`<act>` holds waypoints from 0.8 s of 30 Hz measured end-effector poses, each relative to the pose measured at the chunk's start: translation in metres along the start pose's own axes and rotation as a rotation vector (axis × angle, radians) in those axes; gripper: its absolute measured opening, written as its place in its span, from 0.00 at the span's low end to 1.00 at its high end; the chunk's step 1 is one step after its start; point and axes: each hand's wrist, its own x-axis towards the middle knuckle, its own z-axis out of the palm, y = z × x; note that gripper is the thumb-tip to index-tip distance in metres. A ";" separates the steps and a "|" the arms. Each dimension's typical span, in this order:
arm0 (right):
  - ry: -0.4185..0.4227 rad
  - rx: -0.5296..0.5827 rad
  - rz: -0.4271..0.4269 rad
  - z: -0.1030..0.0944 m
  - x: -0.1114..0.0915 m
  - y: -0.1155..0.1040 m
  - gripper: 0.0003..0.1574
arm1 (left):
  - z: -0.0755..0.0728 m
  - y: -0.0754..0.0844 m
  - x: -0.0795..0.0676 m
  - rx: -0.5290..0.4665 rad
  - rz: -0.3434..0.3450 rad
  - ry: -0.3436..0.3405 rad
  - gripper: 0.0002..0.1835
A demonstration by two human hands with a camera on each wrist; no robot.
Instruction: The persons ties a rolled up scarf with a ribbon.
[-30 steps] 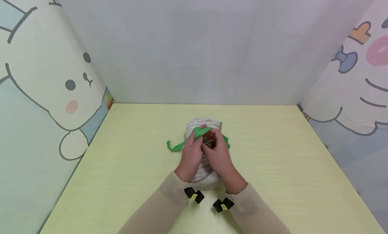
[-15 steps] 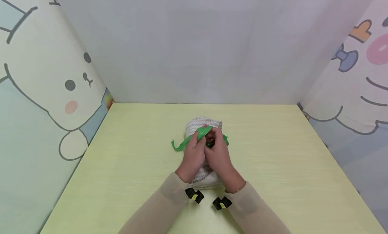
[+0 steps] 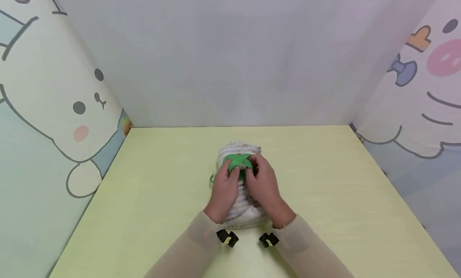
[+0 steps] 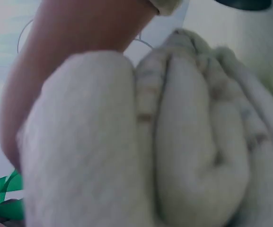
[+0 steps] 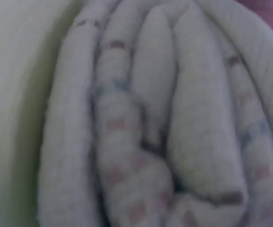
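Observation:
A rolled white towel [image 3: 239, 148] with rows of coloured dashes lies lengthwise on the table. Green ribbon [image 3: 239, 160] forms crossing loops above its middle, and a small curled end [image 3: 211, 179] shows at the left. My left hand [image 3: 224, 188] pinches the ribbon's left side between thumb and fingers. On the other side my right hand [image 3: 264, 184] pinches the ribbon too. Both thumbs point away from me, a small gap apart. The coiled folds of the towel's end fill the left wrist view [image 4: 188, 142] and the right wrist view [image 5: 202, 104]; green ribbon [image 4: 11, 208] shows at the lower left.
The pale yellow table [image 3: 162, 170] meets a plain grey-white back wall [image 3: 237, 70]. Side panels with cartoon figures stand at the left [image 3: 43, 110] and right [image 3: 414, 110]. Beige sleeves [image 3: 187, 246] carry small black wrist cameras [image 3: 227, 238].
The hands have drawn slightly apart, and the ribbon between them has become a crossed pair of loops. The loose tail at the left has pulled in close to the towel.

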 end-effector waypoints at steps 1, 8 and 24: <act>-0.003 -0.003 0.003 -0.001 0.000 0.001 0.12 | -0.002 0.000 0.000 0.022 0.003 0.027 0.15; -0.017 -0.008 0.067 -0.016 0.000 0.004 0.18 | -0.018 -0.002 0.005 0.141 -0.049 0.182 0.14; -0.077 0.646 0.439 -0.037 0.016 0.022 0.22 | -0.054 -0.004 0.017 -0.354 -0.196 0.270 0.14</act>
